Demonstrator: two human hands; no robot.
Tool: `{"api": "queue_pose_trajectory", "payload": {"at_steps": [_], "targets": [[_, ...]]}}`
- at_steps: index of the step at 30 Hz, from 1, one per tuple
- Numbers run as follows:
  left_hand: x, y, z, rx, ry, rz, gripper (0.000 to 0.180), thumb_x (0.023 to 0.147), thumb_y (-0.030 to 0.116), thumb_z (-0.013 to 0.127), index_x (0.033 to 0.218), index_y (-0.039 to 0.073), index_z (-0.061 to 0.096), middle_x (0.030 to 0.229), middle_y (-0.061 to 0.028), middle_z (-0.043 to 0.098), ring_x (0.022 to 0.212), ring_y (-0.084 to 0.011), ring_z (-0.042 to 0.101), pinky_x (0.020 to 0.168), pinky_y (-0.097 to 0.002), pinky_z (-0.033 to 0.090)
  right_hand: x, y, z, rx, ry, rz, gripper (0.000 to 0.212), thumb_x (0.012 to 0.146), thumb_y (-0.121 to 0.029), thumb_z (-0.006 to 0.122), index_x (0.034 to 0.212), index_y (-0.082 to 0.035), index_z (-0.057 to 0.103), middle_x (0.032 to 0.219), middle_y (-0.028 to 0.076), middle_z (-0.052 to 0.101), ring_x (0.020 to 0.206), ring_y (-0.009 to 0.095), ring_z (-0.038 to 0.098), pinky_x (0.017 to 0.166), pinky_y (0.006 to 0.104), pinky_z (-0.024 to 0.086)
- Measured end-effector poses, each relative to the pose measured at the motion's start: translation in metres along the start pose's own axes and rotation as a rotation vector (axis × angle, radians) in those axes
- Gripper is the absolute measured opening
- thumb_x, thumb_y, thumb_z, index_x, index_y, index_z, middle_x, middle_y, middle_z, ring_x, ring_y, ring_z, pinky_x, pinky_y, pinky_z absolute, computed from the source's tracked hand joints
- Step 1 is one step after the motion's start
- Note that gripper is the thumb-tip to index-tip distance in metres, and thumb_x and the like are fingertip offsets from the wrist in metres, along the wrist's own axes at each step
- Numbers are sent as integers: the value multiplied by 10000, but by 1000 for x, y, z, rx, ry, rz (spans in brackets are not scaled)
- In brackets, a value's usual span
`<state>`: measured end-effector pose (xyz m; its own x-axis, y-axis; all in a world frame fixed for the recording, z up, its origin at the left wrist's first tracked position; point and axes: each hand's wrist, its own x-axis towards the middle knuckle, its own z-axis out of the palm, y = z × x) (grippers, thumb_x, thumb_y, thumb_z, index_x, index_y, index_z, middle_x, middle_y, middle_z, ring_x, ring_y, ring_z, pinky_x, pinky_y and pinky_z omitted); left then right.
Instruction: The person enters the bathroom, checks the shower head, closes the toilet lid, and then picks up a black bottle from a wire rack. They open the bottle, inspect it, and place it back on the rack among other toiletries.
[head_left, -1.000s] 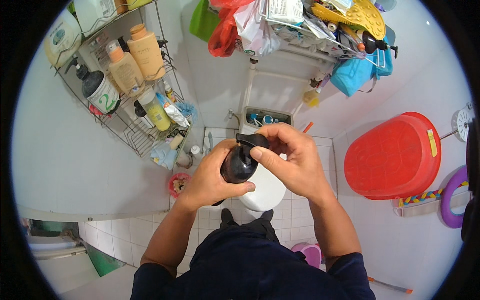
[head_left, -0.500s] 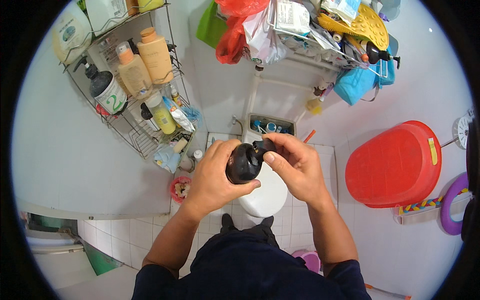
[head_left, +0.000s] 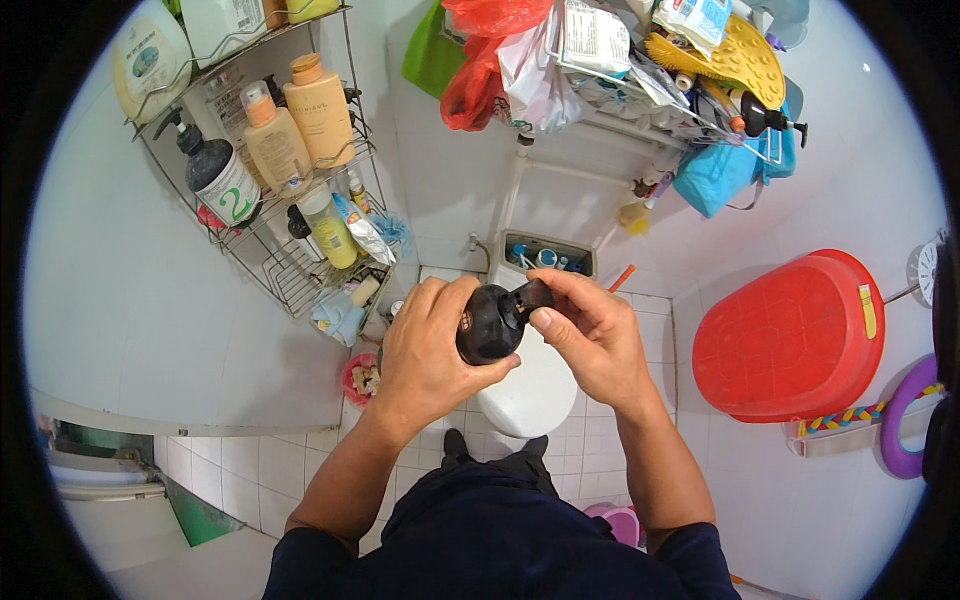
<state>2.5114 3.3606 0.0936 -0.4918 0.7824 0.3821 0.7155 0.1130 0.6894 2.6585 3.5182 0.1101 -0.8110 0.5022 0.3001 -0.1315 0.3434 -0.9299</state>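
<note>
My left hand point(head_left: 428, 345) is wrapped round a dark, round-shouldered bottle point(head_left: 488, 328), its thumb lying along the near side. The bottle is held over the white toilet lid point(head_left: 535, 390), tilted with its top toward the right. At its neck, my right hand point(head_left: 600, 335) pinches the black cap point(head_left: 533, 296) between thumb and fingers. The cap is at the bottle's neck; whether it is loose or fixed there I cannot tell. The palm hides the bottle's lower part.
A wire rack point(head_left: 290, 275) with several bottles and a black pump bottle point(head_left: 215, 172) stands at left. A crowded wire shelf point(head_left: 640, 82) hangs at the far wall above the open cistern point(head_left: 548, 250). A red basin point(head_left: 790, 335) hangs at right. A pink bin point(head_left: 362, 380) stands on the floor.
The view has shifted slightly, moving the shelves a little right and down. The bottle has turned slightly in my left hand, and the cap sits at a slightly different angle in my right fingers.
</note>
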Motion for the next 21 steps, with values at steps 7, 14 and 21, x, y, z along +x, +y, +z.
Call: {"api": "queue_pose_trajectory", "payload": {"at_steps": [7,14,21], "targets": [[1,-4,0,-61,1,-22,790,625,293,970,1279,41,603,1103,-125,606,1047,-331,619,890,-440,525,6,3,3,3,-5,-34,365,974,-181,767,1261,29,684,1005,57,678,839,103,613,730,267,527],[5,-10,0,-285,-64,-28,848,627,262,994,1326,44,566,1159,-118,600,1082,-288,620,930,-394,526,14,-3,8,46,-12,-53,356,962,-183,777,1250,7,689,975,53,639,847,114,604,725,270,528],[5,-25,8,-402,-53,29,868,628,232,995,1348,51,546,1218,-109,584,1111,-269,612,971,-376,506,19,-14,9,-18,-35,-109,386,943,-186,790,1266,0,687,987,57,631,865,128,610,725,268,528]]}}
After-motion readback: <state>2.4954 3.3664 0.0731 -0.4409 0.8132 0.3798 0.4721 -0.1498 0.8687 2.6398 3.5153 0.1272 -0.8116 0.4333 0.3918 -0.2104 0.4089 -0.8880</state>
